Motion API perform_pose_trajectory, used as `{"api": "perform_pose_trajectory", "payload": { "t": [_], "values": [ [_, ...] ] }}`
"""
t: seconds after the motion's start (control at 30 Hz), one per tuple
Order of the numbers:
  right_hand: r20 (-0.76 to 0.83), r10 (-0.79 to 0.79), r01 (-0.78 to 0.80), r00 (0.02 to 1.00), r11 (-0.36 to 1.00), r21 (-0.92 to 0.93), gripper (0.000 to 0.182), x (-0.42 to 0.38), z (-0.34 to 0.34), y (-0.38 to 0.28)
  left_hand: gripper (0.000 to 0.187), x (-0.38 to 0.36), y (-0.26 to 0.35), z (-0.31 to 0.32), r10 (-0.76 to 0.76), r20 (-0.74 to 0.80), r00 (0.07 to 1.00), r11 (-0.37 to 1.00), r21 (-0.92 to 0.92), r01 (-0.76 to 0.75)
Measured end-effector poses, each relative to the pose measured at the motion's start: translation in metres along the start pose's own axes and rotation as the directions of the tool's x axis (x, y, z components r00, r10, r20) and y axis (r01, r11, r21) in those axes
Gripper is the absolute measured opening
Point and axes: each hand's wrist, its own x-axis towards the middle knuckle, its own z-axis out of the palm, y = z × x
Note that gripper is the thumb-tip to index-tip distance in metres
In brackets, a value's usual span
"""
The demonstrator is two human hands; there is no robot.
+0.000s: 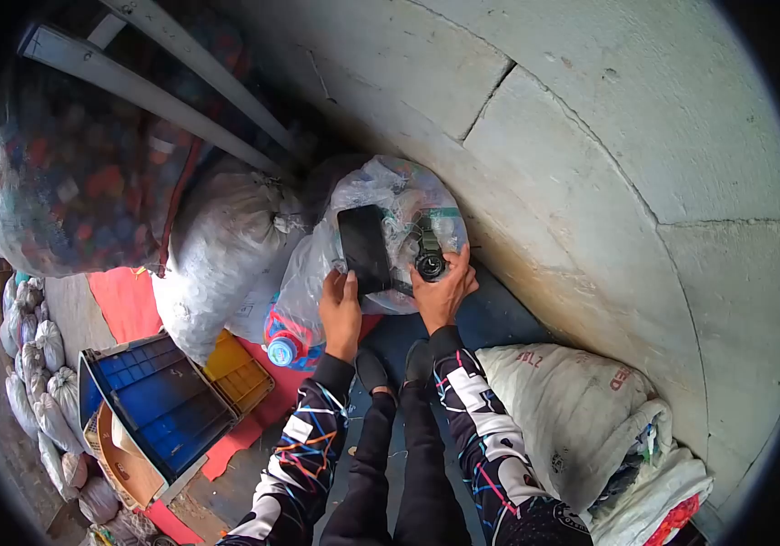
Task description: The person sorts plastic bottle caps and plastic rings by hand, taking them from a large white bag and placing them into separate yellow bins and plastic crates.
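A black phone [364, 247] lies on a clear plastic bag, and my left hand [342, 314] pinches its lower left edge. To the right of the phone is a dark wristwatch [430, 262] with a green-grey strap, its face up. My right hand [445, 289] has its fingers closed around the watch's lower side. The clear plastic bag [317, 266] bulges under both things. A bottle with a light blue cap [281, 351] sticks out at the bag's lower left.
A concrete block wall [581, 155] rises on the right. White sacks [217, 246] and a net bag of colourful pieces [71, 182] stand at the left, under metal bars [149, 91]. Blue [167, 391] and yellow [237, 371] crates lie lower left. An open sack [563, 409] sits lower right.
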Motion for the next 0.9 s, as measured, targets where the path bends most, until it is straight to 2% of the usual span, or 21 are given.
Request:
{"api": "perform_pose_trajectory", "payload": {
  "t": [0.17,0.27,0.37,0.47,0.57,0.67,0.77,0.8,0.9],
  "values": [
    [0.023,0.010,-0.011,1.000,1.000,0.020,0.102,0.005,0.001,-0.007,0.047,-0.017,-0.018,-0.005,0.065,-0.075,0.995,0.997,-0.029,-0.067],
    [0.051,0.032,-0.031,0.998,0.999,-0.013,0.104,0.007,-0.001,-0.004,0.046,-0.030,-0.017,-0.005,-0.017,-0.077,0.997,0.995,-0.095,0.010],
    [0.093,0.037,-0.031,0.995,0.997,-0.064,0.109,0.008,-0.006,-0.002,0.045,-0.036,-0.022,-0.010,-0.003,-0.049,0.999,0.996,-0.089,-0.001],
    [0.099,0.011,-0.004,0.995,0.998,-0.066,0.115,0.005,-0.005,-0.003,0.049,-0.045,-0.025,-0.018,-0.054,-0.032,0.998,0.995,-0.092,0.050],
    [0.068,-0.010,0.015,0.998,0.997,-0.072,0.118,0.004,-0.009,-0.008,0.044,-0.058,-0.028,-0.025,-0.029,-0.036,0.999,0.998,-0.058,0.027],
    [0.061,0.030,-0.027,0.998,0.998,-0.053,0.118,0.000,-0.016,-0.011,0.045,-0.068,-0.040,-0.035,-0.047,-0.028,0.998,0.998,-0.036,0.046],
    [0.056,0.074,-0.074,0.996,0.997,0.000,0.118,-0.020,-0.036,-0.012,0.047,-0.081,-0.056,-0.041,-0.025,-0.049,0.998,1.000,0.006,0.026],
    [0.051,0.040,-0.041,0.998,0.999,0.022,0.116,-0.029,-0.044,-0.010,0.046,-0.086,-0.057,-0.042,-0.024,-0.036,0.999,0.999,0.024,0.025],
    [0.060,0.076,-0.078,0.995,0.996,0.033,0.114,-0.062,-0.084,-0.010,0.043,-0.107,-0.058,-0.047,0.004,0.004,1.000,0.997,0.082,-0.004]
  ]
}}
